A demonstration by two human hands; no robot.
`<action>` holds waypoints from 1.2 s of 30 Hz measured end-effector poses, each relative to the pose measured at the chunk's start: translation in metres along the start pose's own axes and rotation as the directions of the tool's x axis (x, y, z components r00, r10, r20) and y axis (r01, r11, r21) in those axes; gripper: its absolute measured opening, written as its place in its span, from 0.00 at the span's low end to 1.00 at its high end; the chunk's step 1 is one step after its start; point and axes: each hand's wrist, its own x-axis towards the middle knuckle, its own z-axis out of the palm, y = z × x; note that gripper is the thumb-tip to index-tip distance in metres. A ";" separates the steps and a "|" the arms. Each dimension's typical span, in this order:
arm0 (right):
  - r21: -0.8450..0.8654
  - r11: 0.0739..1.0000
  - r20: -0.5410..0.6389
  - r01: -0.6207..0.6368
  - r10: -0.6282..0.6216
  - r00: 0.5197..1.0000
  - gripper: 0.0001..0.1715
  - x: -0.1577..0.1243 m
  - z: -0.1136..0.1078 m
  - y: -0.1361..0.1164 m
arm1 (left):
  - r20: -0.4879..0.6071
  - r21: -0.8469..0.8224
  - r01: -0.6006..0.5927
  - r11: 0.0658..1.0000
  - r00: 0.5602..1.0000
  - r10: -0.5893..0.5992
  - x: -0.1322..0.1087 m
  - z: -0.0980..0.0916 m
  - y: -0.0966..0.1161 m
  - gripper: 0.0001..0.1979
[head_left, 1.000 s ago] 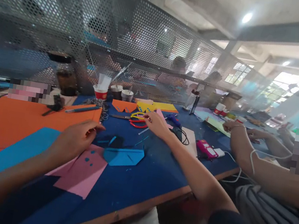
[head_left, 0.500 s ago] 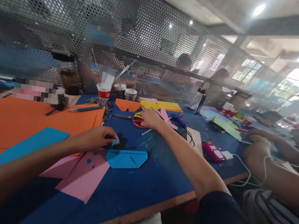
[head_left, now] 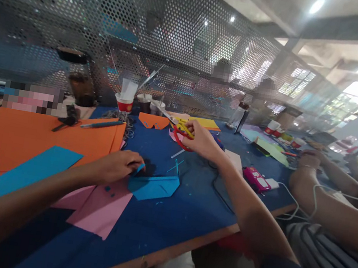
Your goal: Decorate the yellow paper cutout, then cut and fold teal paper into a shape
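My left hand (head_left: 123,167) pinches a small blue strip at the left end of the folded blue paper piece (head_left: 153,187), which lies on the blue table. Raised above the table, the scissors (head_left: 183,138) with red and yellow handles are in my right hand (head_left: 203,140), their blades pointing away to the left. Pink paper (head_left: 106,211) lies partly under the blue piece. Beyond the scissors are a folded orange piece (head_left: 152,121) and yellow paper (head_left: 204,123).
Large orange sheets (head_left: 36,142) and a blue strip (head_left: 16,180) cover the left side. Paper cups (head_left: 124,102) and a bottle (head_left: 237,116) stand near the perforated screen. A pink device (head_left: 256,180) with a cable lies right, near another person's arms (head_left: 329,196).
My right hand has taken hold of the scissors and lifted them off the table, moving slightly right. My left hand stays at the blue piece. The view has shifted a little.
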 end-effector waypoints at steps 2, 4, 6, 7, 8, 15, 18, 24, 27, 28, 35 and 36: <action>0.287 0.955 -0.046 -0.076 0.093 0.995 0.23 -0.015 0.001 -0.002 | 0.003 0.005 0.011 1.000 1.000 -0.011 -0.002 0.001 0.003 0.18; 0.497 0.860 -0.030 -0.118 0.153 0.988 0.22 -0.031 0.004 -0.006 | 0.019 0.010 0.023 1.000 1.000 -0.023 -0.004 0.001 0.007 0.20; 0.573 0.803 -0.005 -0.162 0.201 0.980 0.20 -0.049 0.006 -0.009 | 0.042 0.015 0.038 0.999 0.998 -0.039 -0.006 0.001 0.013 0.19; 0.587 0.787 0.022 -0.187 0.216 0.976 0.20 -0.058 0.008 -0.010 | 0.053 0.017 0.046 0.999 0.997 -0.047 -0.007 0.001 0.016 0.19; 0.600 0.773 0.034 -0.206 0.233 0.972 0.20 -0.066 0.009 -0.011 | 0.062 0.020 0.053 0.998 0.997 -0.054 -0.007 0.001 0.020 0.18; 0.418 0.841 0.003 -0.344 0.377 0.926 0.16 -0.104 0.028 -0.005 | 0.067 0.048 0.062 0.997 0.996 -0.065 -0.005 0.007 0.041 0.19; 0.411 0.835 -0.018 -0.365 0.407 0.913 0.15 -0.112 0.035 -0.002 | 0.070 0.048 0.094 0.994 0.993 -0.097 -0.001 0.011 0.042 0.20; 0.544 0.770 -0.038 -0.334 0.420 0.907 0.17 -0.120 0.045 -0.001 | 0.106 -0.004 0.163 0.987 0.981 -0.161 0.004 0.016 0.043 0.18; 0.631 0.714 -0.035 -0.303 0.416 0.909 0.18 -0.121 0.050 -0.003 | 0.117 -0.032 0.171 0.985 0.979 -0.166 0.005 0.019 0.041 0.16; 0.651 0.699 -0.035 -0.297 0.418 0.908 0.18 -0.120 0.051 -0.004 | 0.116 -0.040 0.170 0.985 0.979 -0.165 0.005 0.019 0.040 0.16; 0.689 0.663 -0.019 -0.293 0.421 0.907 0.19 -0.112 0.055 -0.012 | 0.154 -0.055 0.153 0.987 0.978 -0.143 0.002 0.021 0.039 0.16; 0.692 0.659 -0.016 -0.295 0.423 0.906 0.19 -0.111 0.055 -0.013 | 0.157 -0.048 0.145 0.988 0.978 -0.136 0.002 0.022 0.040 0.16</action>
